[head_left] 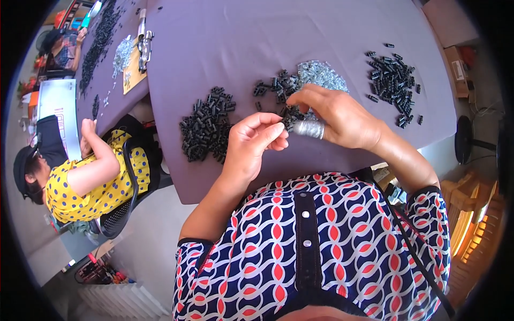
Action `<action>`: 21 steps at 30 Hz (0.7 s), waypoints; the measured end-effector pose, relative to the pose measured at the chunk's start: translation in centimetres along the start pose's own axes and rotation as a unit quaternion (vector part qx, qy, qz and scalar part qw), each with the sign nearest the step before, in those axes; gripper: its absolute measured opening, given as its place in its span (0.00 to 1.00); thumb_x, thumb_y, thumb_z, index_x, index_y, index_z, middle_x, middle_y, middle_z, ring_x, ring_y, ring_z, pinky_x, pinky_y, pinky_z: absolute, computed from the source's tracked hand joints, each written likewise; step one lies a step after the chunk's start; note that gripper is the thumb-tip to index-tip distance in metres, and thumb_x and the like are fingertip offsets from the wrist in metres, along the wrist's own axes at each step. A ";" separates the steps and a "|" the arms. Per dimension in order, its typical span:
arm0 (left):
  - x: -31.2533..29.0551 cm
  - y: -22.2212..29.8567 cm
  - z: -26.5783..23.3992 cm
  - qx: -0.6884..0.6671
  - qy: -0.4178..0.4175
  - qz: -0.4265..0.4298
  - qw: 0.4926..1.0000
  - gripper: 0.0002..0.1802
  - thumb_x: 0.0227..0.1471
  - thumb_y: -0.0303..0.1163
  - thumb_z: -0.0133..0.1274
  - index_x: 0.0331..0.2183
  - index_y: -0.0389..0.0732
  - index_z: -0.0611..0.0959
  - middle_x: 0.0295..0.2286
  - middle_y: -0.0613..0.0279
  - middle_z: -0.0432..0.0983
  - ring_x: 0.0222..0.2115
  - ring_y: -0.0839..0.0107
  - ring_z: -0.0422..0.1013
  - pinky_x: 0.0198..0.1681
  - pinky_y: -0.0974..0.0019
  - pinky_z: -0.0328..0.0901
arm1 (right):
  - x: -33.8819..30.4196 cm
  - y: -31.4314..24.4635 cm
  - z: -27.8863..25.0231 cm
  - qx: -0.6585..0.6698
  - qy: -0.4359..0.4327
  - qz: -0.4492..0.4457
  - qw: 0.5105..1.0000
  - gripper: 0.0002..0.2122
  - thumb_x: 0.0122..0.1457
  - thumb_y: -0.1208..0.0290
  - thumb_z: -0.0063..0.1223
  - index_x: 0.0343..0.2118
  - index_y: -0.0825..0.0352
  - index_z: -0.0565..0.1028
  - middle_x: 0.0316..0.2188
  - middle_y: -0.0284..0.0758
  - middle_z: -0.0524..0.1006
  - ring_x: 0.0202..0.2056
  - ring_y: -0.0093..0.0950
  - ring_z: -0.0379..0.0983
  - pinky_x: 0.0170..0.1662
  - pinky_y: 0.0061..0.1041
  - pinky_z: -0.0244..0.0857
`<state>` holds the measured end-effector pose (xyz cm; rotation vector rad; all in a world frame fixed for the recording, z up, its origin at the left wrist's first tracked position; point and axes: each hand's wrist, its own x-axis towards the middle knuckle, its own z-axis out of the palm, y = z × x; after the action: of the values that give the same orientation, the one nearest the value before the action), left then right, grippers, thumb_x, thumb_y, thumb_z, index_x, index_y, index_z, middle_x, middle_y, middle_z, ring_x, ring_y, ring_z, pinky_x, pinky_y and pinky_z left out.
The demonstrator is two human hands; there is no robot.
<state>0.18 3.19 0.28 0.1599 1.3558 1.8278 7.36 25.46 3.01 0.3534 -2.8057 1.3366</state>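
My left hand (pixel 256 140) is closed in a pinch at the near part of the table, thumb and forefinger pressed together. Whatever sits between those fingertips is too small to make out. Right beside it, my right hand (pixel 342 119) arches over small black parts (pixel 292 114), its thumb and forefinger apart. Silver tape (pixel 309 129) wraps the right thumb. Beyond that hand lies a heap of small clear, shiny parts (pixel 322 75), touching a cluster of black tubular pieces (pixel 282 84). A larger heap of black tubular pieces (pixel 208 127) is left of my left hand.
Another black heap (pixel 393 80) is at the right of the purple-grey tablecloth (pixel 241 43). On the adjoining left table are a metal tool (pixel 143 49) on a board, clear parts (pixel 123 56) and black parts (pixel 101 45). A person in yellow polka dots (pixel 99 176) sits at the left.
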 end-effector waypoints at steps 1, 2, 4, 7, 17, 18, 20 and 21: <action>0.0 -0.1 0.0 -0.004 0.009 -0.002 1.000 0.11 0.57 0.27 0.58 0.41 0.33 0.82 0.30 0.59 0.82 0.27 0.73 0.77 0.33 0.71 0.72 | 0.0 -0.2 0.1 -0.034 0.019 -0.030 0.999 0.20 0.56 0.63 0.62 0.49 0.68 0.72 0.36 0.42 0.75 0.37 0.43 0.76 0.39 0.38 0.71; 0.0 -0.2 0.1 -0.009 0.016 -0.004 1.000 0.11 0.56 0.26 0.59 0.41 0.33 0.82 0.31 0.60 0.82 0.29 0.74 0.77 0.34 0.72 0.72 | 0.1 -0.9 0.2 -0.051 0.021 -0.035 0.998 0.20 0.53 0.67 0.62 0.48 0.69 0.72 0.36 0.42 0.75 0.36 0.44 0.76 0.39 0.37 0.72; 0.1 -0.4 0.4 -0.008 0.024 0.001 1.000 0.11 0.56 0.25 0.59 0.41 0.33 0.82 0.31 0.60 0.81 0.30 0.75 0.77 0.36 0.72 0.71 | 0.2 -0.7 1.2 -0.113 0.042 -0.065 0.991 0.21 0.47 0.72 0.61 0.46 0.70 0.73 0.35 0.43 0.75 0.36 0.44 0.75 0.38 0.38 0.72; 0.1 -1.3 0.3 -0.023 0.032 0.010 0.999 0.10 0.55 0.24 0.60 0.40 0.32 0.83 0.33 0.61 0.81 0.31 0.77 0.75 0.38 0.73 0.70 | 0.3 -0.5 3.0 -0.142 0.057 -0.061 0.986 0.22 0.41 0.74 0.60 0.44 0.71 0.73 0.34 0.41 0.75 0.36 0.42 0.76 0.37 0.37 0.72; -0.2 0.4 0.2 -0.124 -0.047 -0.072 0.989 0.10 0.59 0.25 0.56 0.42 0.30 0.83 0.36 0.59 0.81 0.36 0.73 0.77 0.42 0.68 0.72 | 0.6 -0.3 3.2 -0.081 0.108 -0.108 0.985 0.18 0.50 0.65 0.65 0.40 0.70 0.74 0.31 0.40 0.75 0.30 0.40 0.76 0.32 0.35 0.72; -0.2 0.3 0.2 -0.108 -0.054 -0.070 0.990 0.12 0.60 0.26 0.54 0.43 0.29 0.82 0.37 0.56 0.81 0.37 0.69 0.78 0.44 0.64 0.73 | 0.6 -0.4 3.2 -0.082 0.108 -0.107 0.985 0.18 0.50 0.65 0.65 0.40 0.70 0.74 0.31 0.40 0.75 0.30 0.40 0.76 0.32 0.35 0.72; 0.0 0.3 0.1 -0.141 -0.071 -0.090 0.983 0.12 0.61 0.26 0.53 0.43 0.29 0.82 0.37 0.55 0.81 0.38 0.68 0.78 0.45 0.63 0.73 | 0.5 -0.4 3.1 -0.064 0.101 -0.108 0.987 0.18 0.49 0.66 0.65 0.40 0.70 0.74 0.31 0.40 0.75 0.31 0.40 0.76 0.33 0.35 0.72; 0.2 0.3 0.1 -0.173 -0.087 -0.109 0.975 0.12 0.61 0.26 0.53 0.43 0.29 0.82 0.38 0.54 0.81 0.38 0.67 0.78 0.45 0.63 0.73 | 0.5 -0.4 3.2 -0.066 0.101 -0.107 0.987 0.18 0.49 0.66 0.65 0.40 0.70 0.74 0.31 0.40 0.75 0.31 0.40 0.76 0.33 0.35 0.72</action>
<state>-0.02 3.33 0.51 -0.0121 0.8804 1.7860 7.18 22.64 1.36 0.4696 -2.5865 1.0713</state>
